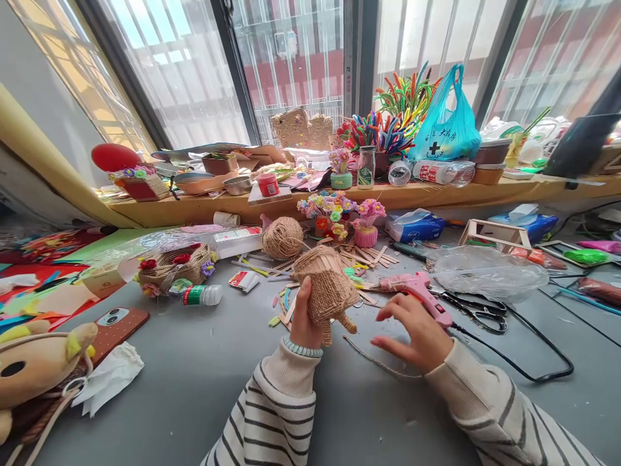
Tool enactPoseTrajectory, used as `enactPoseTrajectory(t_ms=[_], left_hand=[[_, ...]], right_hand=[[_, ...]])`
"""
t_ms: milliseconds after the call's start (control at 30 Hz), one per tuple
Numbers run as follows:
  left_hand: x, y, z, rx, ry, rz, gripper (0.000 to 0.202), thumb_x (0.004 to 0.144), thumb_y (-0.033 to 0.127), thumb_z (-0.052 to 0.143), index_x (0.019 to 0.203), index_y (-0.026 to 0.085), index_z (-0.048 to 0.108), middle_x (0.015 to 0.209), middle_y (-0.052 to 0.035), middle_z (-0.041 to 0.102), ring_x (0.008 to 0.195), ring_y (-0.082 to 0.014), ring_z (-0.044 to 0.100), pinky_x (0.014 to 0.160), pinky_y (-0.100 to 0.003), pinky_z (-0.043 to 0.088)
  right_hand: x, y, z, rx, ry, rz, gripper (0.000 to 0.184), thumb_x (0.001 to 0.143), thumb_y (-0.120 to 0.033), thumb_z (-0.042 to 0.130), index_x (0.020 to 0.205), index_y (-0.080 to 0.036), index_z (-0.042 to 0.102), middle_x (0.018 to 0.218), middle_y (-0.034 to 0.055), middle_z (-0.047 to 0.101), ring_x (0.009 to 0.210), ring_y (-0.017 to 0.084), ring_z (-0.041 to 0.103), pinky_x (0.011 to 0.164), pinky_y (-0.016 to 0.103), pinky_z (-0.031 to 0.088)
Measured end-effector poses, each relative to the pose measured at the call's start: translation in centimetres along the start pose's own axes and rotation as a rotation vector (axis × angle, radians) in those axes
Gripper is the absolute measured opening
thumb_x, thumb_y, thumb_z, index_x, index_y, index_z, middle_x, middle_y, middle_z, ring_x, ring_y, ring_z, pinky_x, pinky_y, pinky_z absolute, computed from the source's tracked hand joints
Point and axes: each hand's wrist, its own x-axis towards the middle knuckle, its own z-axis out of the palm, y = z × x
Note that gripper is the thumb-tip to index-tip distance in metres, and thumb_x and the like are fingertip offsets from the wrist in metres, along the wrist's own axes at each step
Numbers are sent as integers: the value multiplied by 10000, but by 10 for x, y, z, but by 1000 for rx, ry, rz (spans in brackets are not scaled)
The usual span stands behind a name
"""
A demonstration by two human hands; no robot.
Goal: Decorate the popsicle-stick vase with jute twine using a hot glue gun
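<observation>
My left hand [306, 321] is closed around a twine-wrapped craft piece [330, 288], which has short wrapped legs pointing down and bare wooden sticks showing on its upper side. To its right, my right hand [412, 331] hovers with fingers spread and nothing in them. Beneath that hand a loose length of twine [376, 360] lies on the grey table. Just behind the right hand rests a pink hot glue gun [421, 294] with a black cord. A ball of twine [283, 238] sits beyond the craft piece, near scattered wooden sticks [373, 257].
Black scissors [478, 312] and a clear plastic bag [490, 273] lie to the right. On the left are a twine basket with flowers [172, 268], a small bottle [204, 295], a phone [116, 330] and a plush bag [39, 369]. A cluttered sill [291, 199] runs along the back.
</observation>
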Motion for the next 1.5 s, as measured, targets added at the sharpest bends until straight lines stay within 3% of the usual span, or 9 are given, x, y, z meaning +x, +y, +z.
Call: enactPoseTrajectory(t_ms=[133,233,367,467,633,733,867,1133,1500], left_hand=[[1,-7,-6,98,-2,21,391,696,430,591,963,146,615,892,-43,680,858,-192,618,749,-294,481],[0,-12,-9,181,-26,26,442,680,420,616,1038,163,583,993,-47,660,964,-206,587,809,-301,460],[-2,-14,-10,281,-57,41,491,680,405,622,1109,183,533,1089,-54,621,1040,-213,549,888,-311,421],[-3,-14,-10,347,-96,91,448,695,395,612,1086,194,525,1116,-51,597,1083,-214,516,927,-314,391],[-4,-18,-10,457,-151,54,497,641,435,650,1030,164,503,1067,-87,588,1039,-252,528,900,-362,402],[-8,-22,-9,529,-173,-13,525,621,448,663,1016,152,485,1028,-103,588,1001,-259,541,867,-376,415],[-14,-24,-5,635,-216,-32,495,620,418,677,984,154,469,1012,-99,582,987,-241,540,857,-360,413],[-18,-23,-2,747,-248,-53,508,634,408,669,1004,155,429,1049,-112,563,1010,-244,534,880,-384,396],[-19,-24,-3,683,-261,-46,506,628,345,690,1039,153,464,1073,-112,581,1023,-253,538,890,-375,388]], right_hand=[[-5,-20,13,9,-195,-50,226,653,-361,657,809,-218,576,843,36,566,795,194,504,671,333,415],[-6,-21,22,-60,-189,-77,80,681,-248,621,729,-206,573,774,28,570,730,179,518,622,311,422],[-5,-3,26,-92,0,-181,119,734,-124,496,642,-194,525,671,26,567,633,156,536,538,271,431],[-3,15,16,-103,141,-102,168,787,-132,399,665,-190,499,657,35,566,604,148,542,547,273,444],[0,14,-16,15,450,376,137,850,-317,399,814,-206,473,678,6,628,600,144,599,526,246,422],[1,0,-28,102,582,442,154,841,-341,417,870,-199,471,670,-2,611,586,129,587,569,242,436],[0,-16,-32,91,658,301,125,817,-297,473,872,-189,502,735,8,585,592,110,547,578,233,434],[1,-25,-35,40,556,-110,107,780,-106,531,849,-188,541,744,0,546,631,77,509,521,185,409],[0,-26,-25,55,556,-114,125,779,-130,540,880,-199,562,749,17,560,681,108,547,540,212,456]])
